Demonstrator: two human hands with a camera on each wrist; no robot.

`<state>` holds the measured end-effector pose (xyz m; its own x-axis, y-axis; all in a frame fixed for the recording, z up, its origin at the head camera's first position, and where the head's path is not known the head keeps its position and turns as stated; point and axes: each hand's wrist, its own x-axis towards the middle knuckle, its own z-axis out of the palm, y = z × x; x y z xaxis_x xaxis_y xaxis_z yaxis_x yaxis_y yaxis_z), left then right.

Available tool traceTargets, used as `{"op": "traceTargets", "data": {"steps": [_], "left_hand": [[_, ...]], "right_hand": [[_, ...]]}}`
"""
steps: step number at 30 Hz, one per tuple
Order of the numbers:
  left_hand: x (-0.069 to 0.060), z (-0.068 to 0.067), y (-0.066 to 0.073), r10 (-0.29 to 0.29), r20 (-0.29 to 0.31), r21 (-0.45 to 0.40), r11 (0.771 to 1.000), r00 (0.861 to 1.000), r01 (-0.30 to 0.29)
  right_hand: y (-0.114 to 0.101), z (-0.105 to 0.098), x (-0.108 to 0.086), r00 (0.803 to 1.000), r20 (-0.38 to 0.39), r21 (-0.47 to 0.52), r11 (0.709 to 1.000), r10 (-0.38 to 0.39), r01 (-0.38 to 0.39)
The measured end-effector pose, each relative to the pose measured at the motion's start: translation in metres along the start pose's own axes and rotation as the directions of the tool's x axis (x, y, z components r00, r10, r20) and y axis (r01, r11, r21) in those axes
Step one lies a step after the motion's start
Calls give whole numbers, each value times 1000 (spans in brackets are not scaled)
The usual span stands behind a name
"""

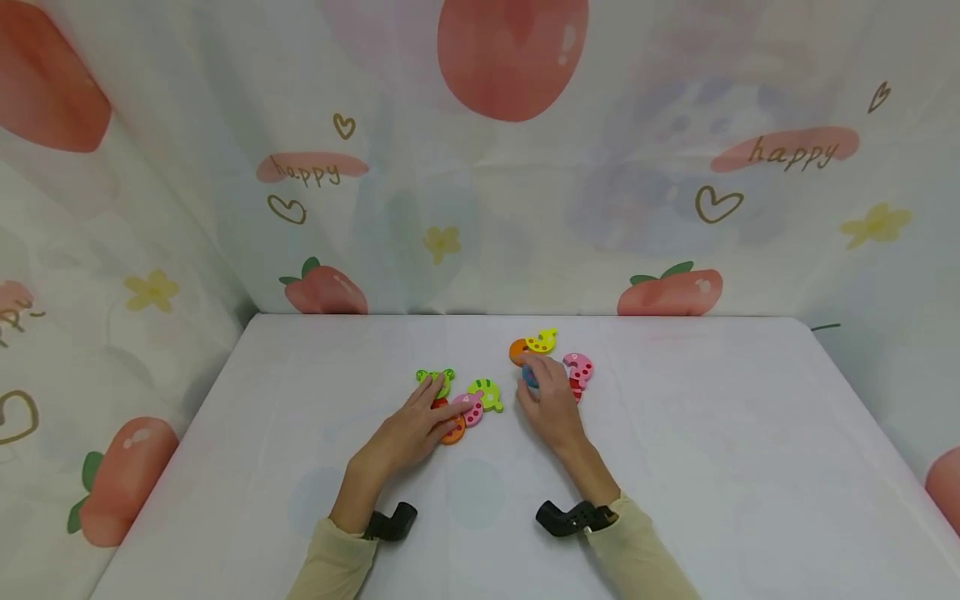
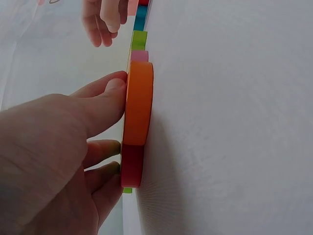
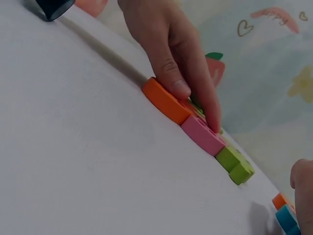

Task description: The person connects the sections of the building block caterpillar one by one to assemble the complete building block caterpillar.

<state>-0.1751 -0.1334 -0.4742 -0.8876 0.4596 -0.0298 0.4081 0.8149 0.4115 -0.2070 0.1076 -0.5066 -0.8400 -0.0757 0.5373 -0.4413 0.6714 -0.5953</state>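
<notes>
L hand (image 1: 405,435) spread on orange pc (image 2: 139,105), R hand (image 1: 555,410) over blue pc (image 3: 287,219), grip unclear

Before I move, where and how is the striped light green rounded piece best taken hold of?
I'd pinch the striped light green rounded piece by its thick sides, from the right: this end is free, while its left meets the spotted pink piece the left hand touches.

Curtained-off station resembling a small recording booth. Pale fabric sheets (image 1: 495,279), printed with red fruit (image 1: 326,292), yellow flowers (image 1: 152,291) and the word "happy" (image 1: 795,152), hang behind and on both sides of a white, cloth-covered surface (image 1: 690,467); two black wrist-worn cameras (image 1: 393,524) are visible. The wider building cannot be identified.
</notes>
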Motion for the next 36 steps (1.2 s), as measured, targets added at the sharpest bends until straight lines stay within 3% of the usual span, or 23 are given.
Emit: {"op": "traceTargets", "data": {"steps": [4,6,10,13,19,26,30,36], "left_hand": [[0,0,1,-16,6,-5,1000,1000,16],[0,0,1,-19,11,-3,1000,1000,19],[1,0,2,-19,10,16,1000,1000,19],[2,1,4,-29,15,25,999,999,28],[1,1,9,-51,1,59,997,999,51],[1,2,16,-63,-30,101,993,998,65],[5,6,18,-82,-28,115,990,996,85],[6,10,18,-22,-23,145,989,999,25]], "right_hand": [[5,-5,1,998,-57,-24,999,19,-21],[9,-7,2,992,-122,-6,1000,14,-15],[17,-12,5,966,-260,36,999,3,6],[20,-14,6,951,-305,68,997,44,-25],[21,-17,5,944,-288,123,984,160,-129],[26,-20,6,936,-300,135,980,184,-149],[25,-19,4,953,-257,134,983,158,-127],[23,-15,2,989,-123,118,990,87,-72]]}}
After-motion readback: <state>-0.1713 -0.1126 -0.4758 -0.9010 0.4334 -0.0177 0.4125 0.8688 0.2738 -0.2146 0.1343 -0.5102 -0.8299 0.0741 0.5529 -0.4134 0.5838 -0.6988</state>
